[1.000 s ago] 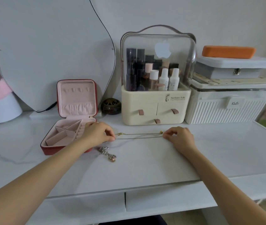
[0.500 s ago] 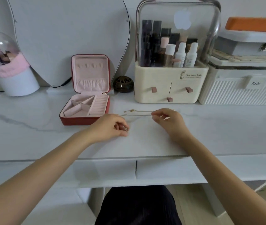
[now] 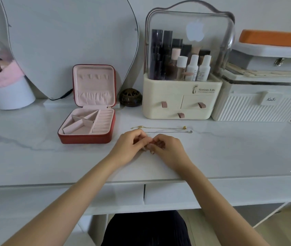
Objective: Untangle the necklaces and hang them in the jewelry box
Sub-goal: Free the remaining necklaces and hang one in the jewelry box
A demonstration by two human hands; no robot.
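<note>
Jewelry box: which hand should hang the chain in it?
Probably the left hand. The jewelry box lies open on its side of the table, while the right hand would have to cross over.

On the white table [image 3: 34,148], the left hand [image 3: 128,148] and right hand [image 3: 167,150] meet, fingers curled, pinching something small. Two necklaces [image 3: 160,129] lie stretched out just beyond; the open jewelry box [image 3: 89,119] stands to the left.

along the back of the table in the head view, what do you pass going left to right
domed brush holder → mirror → jewelry box → small brown pot → cosmetics organizer → ribbed white case
</note>
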